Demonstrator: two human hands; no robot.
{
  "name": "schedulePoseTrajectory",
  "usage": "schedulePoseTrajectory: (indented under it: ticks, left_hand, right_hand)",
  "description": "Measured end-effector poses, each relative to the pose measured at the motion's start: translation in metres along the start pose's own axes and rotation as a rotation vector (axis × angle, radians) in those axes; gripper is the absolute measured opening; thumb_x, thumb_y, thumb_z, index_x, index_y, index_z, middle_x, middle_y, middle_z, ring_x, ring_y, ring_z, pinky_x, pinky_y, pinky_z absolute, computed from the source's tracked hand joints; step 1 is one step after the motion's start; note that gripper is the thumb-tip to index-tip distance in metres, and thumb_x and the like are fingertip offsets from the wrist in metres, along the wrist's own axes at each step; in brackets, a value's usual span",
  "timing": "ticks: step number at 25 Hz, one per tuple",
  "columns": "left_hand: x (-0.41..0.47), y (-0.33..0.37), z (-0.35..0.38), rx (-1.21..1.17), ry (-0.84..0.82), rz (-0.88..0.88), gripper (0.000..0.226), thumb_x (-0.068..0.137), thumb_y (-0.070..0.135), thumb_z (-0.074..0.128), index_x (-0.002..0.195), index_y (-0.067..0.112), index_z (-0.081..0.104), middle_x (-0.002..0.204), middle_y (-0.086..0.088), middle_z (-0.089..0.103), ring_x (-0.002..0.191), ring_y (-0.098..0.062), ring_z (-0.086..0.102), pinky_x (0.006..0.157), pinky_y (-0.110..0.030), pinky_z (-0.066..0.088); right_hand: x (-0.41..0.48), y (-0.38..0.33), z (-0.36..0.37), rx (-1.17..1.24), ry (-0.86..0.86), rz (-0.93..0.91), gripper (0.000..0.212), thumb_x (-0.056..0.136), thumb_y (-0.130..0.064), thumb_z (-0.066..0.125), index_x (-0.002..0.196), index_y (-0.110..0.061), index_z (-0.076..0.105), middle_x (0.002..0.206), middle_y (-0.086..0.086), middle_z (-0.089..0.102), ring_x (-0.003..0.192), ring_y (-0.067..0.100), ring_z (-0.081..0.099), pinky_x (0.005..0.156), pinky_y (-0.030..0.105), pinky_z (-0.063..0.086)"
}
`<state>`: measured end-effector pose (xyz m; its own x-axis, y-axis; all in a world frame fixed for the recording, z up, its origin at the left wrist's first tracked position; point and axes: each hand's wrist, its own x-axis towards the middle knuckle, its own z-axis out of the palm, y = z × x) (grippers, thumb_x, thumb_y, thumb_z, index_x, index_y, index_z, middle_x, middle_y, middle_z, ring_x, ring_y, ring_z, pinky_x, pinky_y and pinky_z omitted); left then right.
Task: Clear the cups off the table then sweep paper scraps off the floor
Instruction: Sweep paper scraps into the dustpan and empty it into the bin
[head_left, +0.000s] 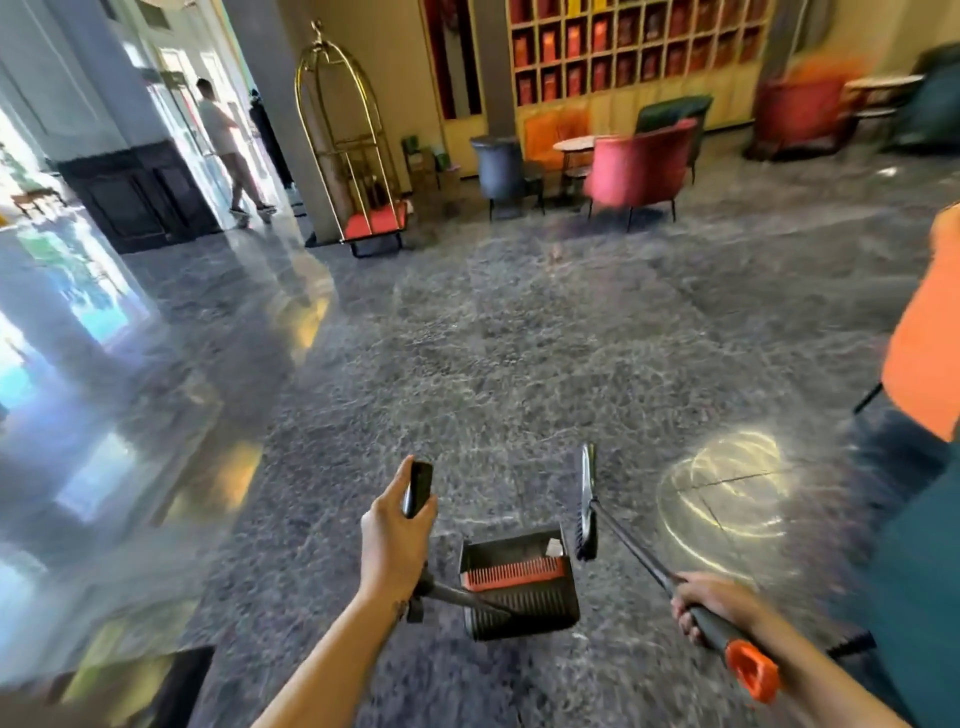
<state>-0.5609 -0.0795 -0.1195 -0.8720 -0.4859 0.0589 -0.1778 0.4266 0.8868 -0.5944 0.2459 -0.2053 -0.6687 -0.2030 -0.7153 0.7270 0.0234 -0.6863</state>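
My left hand grips the black top of the dustpan handle. The black dustpan with an orange comb strip hangs below it, just above the dark marble floor. A white paper scrap lies in its far right corner. My right hand grips the dark broom handle, whose end has an orange cap. The broom head hangs right beside the dustpan's right edge. No cups are visible on the far round table.
An orange chair stands close at the right edge, a teal seat below it. Far ahead are a pink armchair, a grey chair and a gold luggage cart. A person walks at the far left doorway.
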Motion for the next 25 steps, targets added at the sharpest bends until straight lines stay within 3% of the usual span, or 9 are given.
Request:
schedulePoseTrajectory:
  ticks: [6, 11, 15, 19, 23, 25]
  left_hand:
    - [0.176, 0.042, 0.136, -0.021, -0.195, 0.113, 0.058, 0.088, 0.017, 0.066, 0.140, 0.030, 0.044, 0.059, 0.013, 0.057, 0.036, -0.004, 0.044, 0.040, -0.021, 0.038]
    - [0.345, 0.098, 0.262, -0.017, -0.371, 0.206, 0.056, 0.086, 0.018, 0.067, 0.137, 0.030, 0.048, 0.056, 0.011, 0.058, 0.037, -0.002, 0.047, 0.043, -0.018, 0.039]
    - [0.465, 0.156, 0.378, -0.006, -0.503, 0.247, 0.055, 0.086, 0.019, 0.066, 0.137, 0.029, 0.047, 0.052, 0.001, 0.057, 0.041, -0.015, 0.045, 0.046, -0.032, 0.042]
    - [0.558, 0.205, 0.516, 0.004, -0.573, 0.277, 0.056, 0.084, 0.019, 0.068, 0.136, 0.030, 0.049, 0.057, -0.002, 0.060, 0.043, -0.016, 0.048, 0.053, -0.039, 0.051]
    - [0.654, 0.256, 0.679, -0.005, -0.578, 0.295, 0.054, 0.084, 0.016, 0.067, 0.134, 0.029, 0.052, 0.054, -0.001, 0.058, 0.032, -0.006, 0.044, 0.038, -0.019, 0.042]
    - [0.691, 0.294, 0.747, 0.013, -0.600, 0.315, 0.053, 0.084, 0.016, 0.067, 0.134, 0.029, 0.052, 0.055, -0.001, 0.058, 0.034, -0.008, 0.045, 0.039, -0.022, 0.042]
  right_hand:
    - [0.104, -0.110, -0.059, 0.080, 0.172, 0.023, 0.027, 0.090, 0.014, 0.034, 0.072, -0.003, 0.044, 0.048, 0.010, 0.042, 0.025, 0.012, 0.040, 0.028, 0.014, 0.034]
    - [0.190, -0.226, -0.107, 0.227, 0.305, 0.003, 0.033, 0.091, 0.015, 0.034, 0.063, -0.003, 0.040, 0.045, 0.009, 0.041, 0.025, 0.013, 0.041, 0.027, 0.015, 0.033]
    - [0.252, -0.326, -0.159, 0.374, 0.384, -0.007, 0.031, 0.092, 0.013, 0.034, 0.066, -0.004, 0.039, 0.048, 0.009, 0.041, 0.025, 0.014, 0.041, 0.028, 0.014, 0.033]
    - [0.327, -0.409, -0.243, 0.424, 0.460, -0.026, 0.030, 0.088, 0.016, 0.036, 0.066, -0.003, 0.040, 0.055, 0.011, 0.042, 0.025, 0.015, 0.042, 0.028, 0.017, 0.035]
    - [0.419, -0.495, -0.360, 0.405, 0.538, -0.008, 0.025, 0.085, 0.017, 0.041, 0.067, -0.001, 0.043, 0.048, 0.012, 0.045, 0.027, 0.016, 0.044, 0.030, 0.018, 0.037]
    - [0.453, -0.542, -0.416, 0.390, 0.573, 0.003, 0.028, 0.084, 0.017, 0.042, 0.063, -0.002, 0.044, 0.041, 0.011, 0.045, 0.026, 0.017, 0.043, 0.030, 0.018, 0.036]
